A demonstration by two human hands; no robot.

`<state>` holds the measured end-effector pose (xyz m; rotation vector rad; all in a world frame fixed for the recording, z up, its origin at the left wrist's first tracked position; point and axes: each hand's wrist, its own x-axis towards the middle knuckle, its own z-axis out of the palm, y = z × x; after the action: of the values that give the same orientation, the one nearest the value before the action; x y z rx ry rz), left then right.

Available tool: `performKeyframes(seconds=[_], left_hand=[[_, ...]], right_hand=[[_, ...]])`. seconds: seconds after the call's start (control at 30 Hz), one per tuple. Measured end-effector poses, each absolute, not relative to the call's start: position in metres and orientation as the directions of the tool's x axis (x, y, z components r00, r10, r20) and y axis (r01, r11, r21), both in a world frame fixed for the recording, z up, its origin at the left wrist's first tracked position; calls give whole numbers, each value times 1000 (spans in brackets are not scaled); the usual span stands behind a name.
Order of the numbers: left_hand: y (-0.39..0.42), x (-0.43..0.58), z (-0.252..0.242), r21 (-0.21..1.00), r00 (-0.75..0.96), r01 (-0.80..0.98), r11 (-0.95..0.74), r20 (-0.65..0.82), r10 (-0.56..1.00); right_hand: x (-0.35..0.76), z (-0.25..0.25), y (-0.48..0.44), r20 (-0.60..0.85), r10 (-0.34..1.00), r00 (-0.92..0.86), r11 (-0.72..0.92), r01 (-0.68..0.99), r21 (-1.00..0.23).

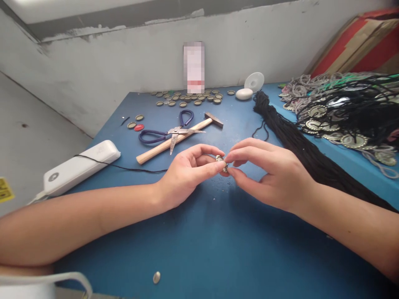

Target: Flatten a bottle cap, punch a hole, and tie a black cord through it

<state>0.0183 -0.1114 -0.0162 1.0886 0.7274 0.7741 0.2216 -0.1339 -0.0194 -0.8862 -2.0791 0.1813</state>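
Over the middle of the blue table, my left hand point(187, 172) pinches a bottle cap point(220, 159) with a crimped metal edge between thumb and fingers. My right hand point(271, 172) closes its thumb and forefinger on the cap's right side; any small thing between those fingertips is hidden. A thin black cord point(134, 169) runs from the left, across a white device, to beneath my left hand. Just beyond my hands lie blue-handled scissors point(175, 131), crossed over the wooden handle of a hammer point(174, 141).
Several bottle caps point(197, 102) lie at the back below a propped phone point(193, 68). A black cord bundle point(299, 137) and corded caps point(352, 112) are at right. The white device point(81, 168) sits left, a small silver disc point(156, 277) near the front.
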Motion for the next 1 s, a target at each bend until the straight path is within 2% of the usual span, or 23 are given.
performKeyframes(seconds=[0.13, 0.27, 0.4, 0.5, 0.63, 0.73, 0.87, 1.0], left_hand=[[-111, 18, -17, 950, 534, -166, 263, -138, 834], [-111, 18, -15, 960, 539, -136, 246, -136, 832], [-111, 19, -14, 967, 537, -112, 229, -135, 832], [-111, 19, -15, 973, 532, -96, 210, -129, 837], [-111, 19, -16, 977, 521, -68, 204, -139, 842], [-110, 19, -15, 978, 507, -48, 201, -150, 849], [-110, 20, -14, 979, 480, -51, 197, -149, 865], [-110, 20, -13, 979, 450, -38, 199, -161, 878]], right_hand=[[221, -21, -133, 616, 669, -415, 732, 510, -451], [220, -19, -133, 559, 738, -377, 671, 495, -551], [216, -13, -134, 464, 825, -324, 566, 485, -667], [214, -9, -133, 324, 906, -272, 417, 445, -792], [215, -5, -127, 80, 971, -226, 148, 301, -942], [217, -4, -122, -48, 975, -219, -14, 158, -987], [215, -10, -118, -131, 963, -236, -134, 2, -991], [216, -8, -116, -121, 970, -209, -145, -104, -984]])
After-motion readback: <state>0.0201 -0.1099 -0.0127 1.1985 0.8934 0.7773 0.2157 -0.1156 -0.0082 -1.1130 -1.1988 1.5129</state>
